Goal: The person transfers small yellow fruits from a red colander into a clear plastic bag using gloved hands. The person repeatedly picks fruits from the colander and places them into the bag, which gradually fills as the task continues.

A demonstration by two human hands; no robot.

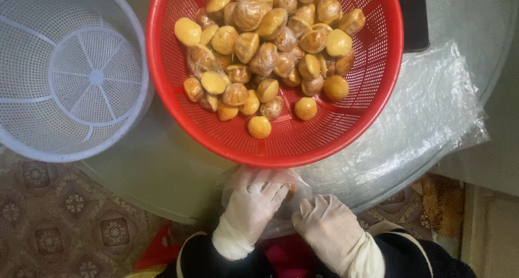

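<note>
A small brown-yellow rounded piece (291,191), seemingly wrapped in thin clear film, sat low in the frame's centre, pinched between both gloved hands at the table's near edge. The left hand (254,199) curled around it from the left; the right hand (327,224) gripped it from the lower right, fingers bent inward. Above, the red perforated plastic basket (378,88) held a full heap of similar pieces. At upper left, the white plastic mesh basket (32,132) was empty, so little seemed finished.

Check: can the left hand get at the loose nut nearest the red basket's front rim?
Probably yes. The nut lies alone and uncovered just beyond the left hand; only the low rim of the red basket lies between. Both hands currently hold a small clear bag.
</note>
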